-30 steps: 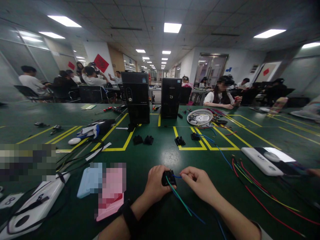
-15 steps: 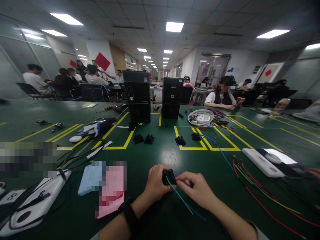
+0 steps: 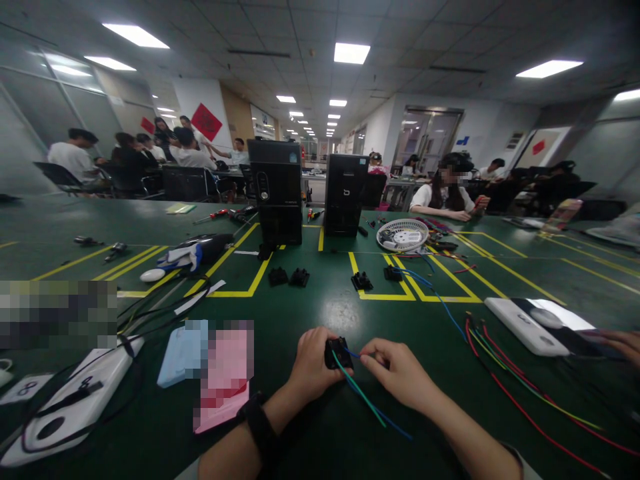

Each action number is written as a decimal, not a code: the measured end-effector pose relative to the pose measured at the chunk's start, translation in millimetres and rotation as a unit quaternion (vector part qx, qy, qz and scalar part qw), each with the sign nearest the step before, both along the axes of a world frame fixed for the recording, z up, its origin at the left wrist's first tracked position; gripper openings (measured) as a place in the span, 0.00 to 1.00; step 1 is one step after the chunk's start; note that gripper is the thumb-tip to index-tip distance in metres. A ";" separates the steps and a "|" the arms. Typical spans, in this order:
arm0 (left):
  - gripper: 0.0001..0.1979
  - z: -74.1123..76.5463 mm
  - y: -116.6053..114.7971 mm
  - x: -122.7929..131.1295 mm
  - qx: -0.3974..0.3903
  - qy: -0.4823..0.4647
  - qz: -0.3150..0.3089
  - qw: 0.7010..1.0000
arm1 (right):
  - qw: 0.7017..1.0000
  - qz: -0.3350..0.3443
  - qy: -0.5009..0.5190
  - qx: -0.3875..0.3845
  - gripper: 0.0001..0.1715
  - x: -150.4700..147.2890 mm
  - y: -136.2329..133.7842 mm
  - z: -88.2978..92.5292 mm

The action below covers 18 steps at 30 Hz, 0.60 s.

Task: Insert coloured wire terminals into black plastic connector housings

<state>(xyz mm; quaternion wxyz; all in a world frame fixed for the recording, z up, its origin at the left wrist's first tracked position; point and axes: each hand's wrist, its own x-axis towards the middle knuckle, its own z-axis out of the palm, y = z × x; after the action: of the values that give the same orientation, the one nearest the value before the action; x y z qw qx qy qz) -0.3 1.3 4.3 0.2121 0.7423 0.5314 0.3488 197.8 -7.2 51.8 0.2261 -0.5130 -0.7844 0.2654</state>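
My left hand (image 3: 310, 363) is wrapped round a small black terminal block (image 3: 335, 355) above the green table. From the block a green wire (image 3: 366, 401) runs down to the right, with a blue wire (image 3: 395, 429) beside it. A second blue wire (image 3: 353, 354) reaches from the block's right side to my right hand (image 3: 395, 368), which pinches it between thumb and fingertips. The inside of the block is too dark to make out.
Several similar black blocks (image 3: 299, 277) lie ahead. Loose red and yellow-green wires (image 3: 500, 380) spread to the right, near a white device (image 3: 525, 327) and another person's hand (image 3: 625, 343). Pink (image 3: 225, 373) and blue (image 3: 181, 360) items lie left. Two black computer towers (image 3: 275, 193) stand farther back.
My right hand has drawn slightly right, away from the terminal block, and more of the pinched blue wire shows. My left hand keeps its hold. Another person's hand at right reaches farther in.
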 end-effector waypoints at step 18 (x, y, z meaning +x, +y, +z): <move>0.25 0.2 0.7 0.4 0.000 -0.008 -0.007 1.000 | 0.996 0.061 -0.024 -0.067 0.13 1.0 -1.4 4.0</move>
<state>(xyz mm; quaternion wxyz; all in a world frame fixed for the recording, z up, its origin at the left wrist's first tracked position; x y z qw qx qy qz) 0.0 2.0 4.5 0.2188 0.7430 0.5245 0.3534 198.8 -8.7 55.8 0.1551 -0.4843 -0.8001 0.3183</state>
